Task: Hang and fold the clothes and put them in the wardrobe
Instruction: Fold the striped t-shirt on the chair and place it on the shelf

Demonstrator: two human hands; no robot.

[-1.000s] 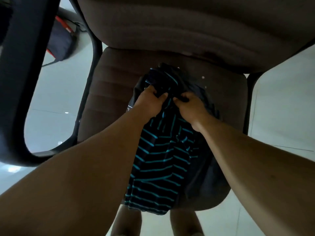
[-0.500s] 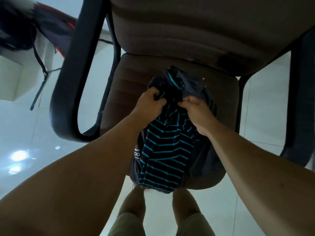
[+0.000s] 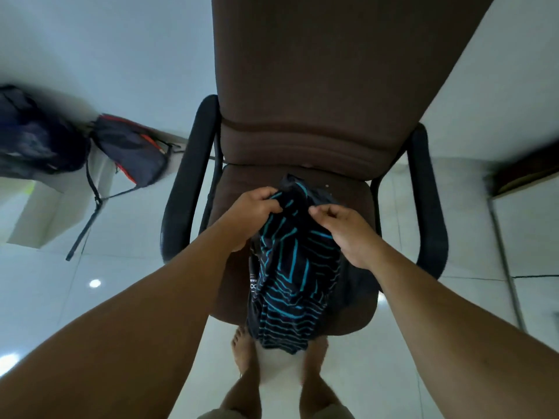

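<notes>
Only one bit of printing shows: on the dark garment (image 3: 253, 287) lying under the striped one, at the centre-left of the pile, a small white mark with a line of tiny characters above what looks like an infinity-shaped loop; the letters are too small to read.

Both forearms reach in from the bottom corners of the frame and meet just above the middle. The left hand (image 3: 250, 213) has its fingers curled over the top edge of the striped shirt (image 3: 290, 267), gripping a bunch of the cloth, knuckles toward the camera. The right hand (image 3: 344, 231) is close beside it at the same height, thumb and forefinger brought together at the shirt's upper edge; whether they actually pinch cloth or only touch it cannot be told, and the other fingers are loosely bent.

That shirt, dark navy with thin turquoise stripes, hangs crumpled from the hands in the centre of the frame, over the seat of a brown office chair (image 3: 317, 86) with black armrests, its lower hem falling past the seat's front edge toward the person's bare feet (image 3: 242, 349) on the pale tiled floor (image 3: 121, 297).

At the left edge of the frame, a dark backpack (image 3: 130, 149) with red trim leans on a white ledge, straps dangling.
</notes>
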